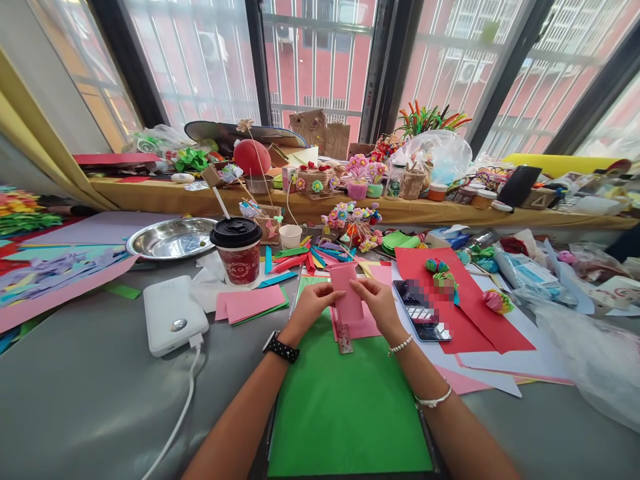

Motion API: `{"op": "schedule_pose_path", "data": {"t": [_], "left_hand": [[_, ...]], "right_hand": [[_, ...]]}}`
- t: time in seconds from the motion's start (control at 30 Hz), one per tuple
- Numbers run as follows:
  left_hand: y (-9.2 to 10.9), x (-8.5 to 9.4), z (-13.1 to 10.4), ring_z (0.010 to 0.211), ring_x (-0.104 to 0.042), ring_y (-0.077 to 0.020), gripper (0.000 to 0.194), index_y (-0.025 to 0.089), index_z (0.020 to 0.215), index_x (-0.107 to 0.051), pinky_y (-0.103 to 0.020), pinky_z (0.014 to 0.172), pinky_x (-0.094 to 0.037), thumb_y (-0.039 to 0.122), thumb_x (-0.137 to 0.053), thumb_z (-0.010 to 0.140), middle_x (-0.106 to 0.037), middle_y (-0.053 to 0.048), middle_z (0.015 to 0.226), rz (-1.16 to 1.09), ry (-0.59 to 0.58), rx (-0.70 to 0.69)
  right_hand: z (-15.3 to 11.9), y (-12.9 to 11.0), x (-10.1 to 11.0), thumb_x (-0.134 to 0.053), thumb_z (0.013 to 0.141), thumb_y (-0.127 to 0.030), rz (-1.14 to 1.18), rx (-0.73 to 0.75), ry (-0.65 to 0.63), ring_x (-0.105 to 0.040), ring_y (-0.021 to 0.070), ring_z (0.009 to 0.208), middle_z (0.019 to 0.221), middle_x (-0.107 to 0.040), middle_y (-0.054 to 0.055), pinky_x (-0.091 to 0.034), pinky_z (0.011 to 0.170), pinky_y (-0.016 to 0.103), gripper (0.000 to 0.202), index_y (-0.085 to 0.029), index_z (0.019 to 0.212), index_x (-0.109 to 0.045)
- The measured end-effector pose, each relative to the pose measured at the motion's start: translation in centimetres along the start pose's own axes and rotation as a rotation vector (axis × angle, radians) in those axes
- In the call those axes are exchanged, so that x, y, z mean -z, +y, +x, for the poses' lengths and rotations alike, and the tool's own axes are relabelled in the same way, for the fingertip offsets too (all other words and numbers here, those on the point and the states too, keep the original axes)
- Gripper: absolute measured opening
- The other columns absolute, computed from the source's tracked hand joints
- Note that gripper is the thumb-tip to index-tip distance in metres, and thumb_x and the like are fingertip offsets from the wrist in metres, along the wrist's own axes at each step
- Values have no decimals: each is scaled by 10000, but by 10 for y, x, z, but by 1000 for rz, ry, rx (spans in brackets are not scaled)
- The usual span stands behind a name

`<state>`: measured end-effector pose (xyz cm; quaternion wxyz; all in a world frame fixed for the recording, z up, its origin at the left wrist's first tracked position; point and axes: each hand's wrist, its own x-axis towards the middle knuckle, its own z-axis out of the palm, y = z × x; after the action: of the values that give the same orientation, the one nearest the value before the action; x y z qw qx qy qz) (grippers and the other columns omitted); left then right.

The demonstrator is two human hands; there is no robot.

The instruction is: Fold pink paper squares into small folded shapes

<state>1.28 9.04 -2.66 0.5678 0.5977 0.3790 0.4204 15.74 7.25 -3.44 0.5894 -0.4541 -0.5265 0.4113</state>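
Both hands hold a small pink piece of paper point(349, 303) upright between them, its sides curling. My left hand point(316, 303) pinches its left edge with thumb and fingers. On the opposite edge, my right hand point(375, 301) has a similar pinch. Behind and below the piece lie a flat pink sheet point(371, 327) and a patterned pink ruler-like strip point(345, 341). A large green sheet point(353, 407) spreads under the wrists. Just right of my right hand, a phone point(420, 313) rests on white and red paper.
A white power bank point(173, 317) with a cable and a lidded paper cup point(237, 252) stand to the left. Behind them is a metal dish point(170, 248). Red paper point(480, 323) lies right, near crinkled plastic point(585, 353). Crafts crowd the window ledge point(210, 200).
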Motion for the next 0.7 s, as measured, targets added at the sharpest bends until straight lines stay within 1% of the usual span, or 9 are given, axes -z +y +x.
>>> {"op": "schedule_pose_path", "data": {"t": [0.13, 0.3, 0.47, 0.7], "left_hand": [[-2, 0, 0, 590, -558, -117, 260, 115, 740, -614, -224, 549, -465, 295, -656, 557, -627, -18, 674, -37, 16, 2], [-2, 0, 0, 594, -569, -120, 259, 109, 740, -618, -230, 567, -476, 294, -652, 563, -630, -24, 664, -42, -4, 37], [-1, 0, -1, 598, -576, -127, 246, 111, 711, -621, -249, 593, -484, 293, -661, 550, -634, -20, 660, -61, -25, 73], [0, -1, -2, 569, -563, -111, 255, 109, 666, -618, -238, 582, -479, 293, -688, 504, -622, -11, 624, -57, -65, 134]], "right_hand": [[-1, -2, -1, -603, 620, -357, 66, -44, -10, -542, 145, 642, 719, -631, 34, -423, 574, 250, 228, -156, 723, -634], [-1, -2, 1, -625, 600, -338, 119, -80, -31, -533, 136, 635, 691, -622, 29, -426, 594, 257, 215, -152, 709, -635], [0, -3, 3, -632, 592, -326, 158, -136, -51, -528, 122, 629, 705, -620, 19, -421, 600, 250, 204, -161, 712, -638], [1, -4, 4, -651, 566, -314, 195, -183, -13, -520, 106, 597, 667, -613, 7, -410, 579, 236, 196, -157, 682, -638]]}}
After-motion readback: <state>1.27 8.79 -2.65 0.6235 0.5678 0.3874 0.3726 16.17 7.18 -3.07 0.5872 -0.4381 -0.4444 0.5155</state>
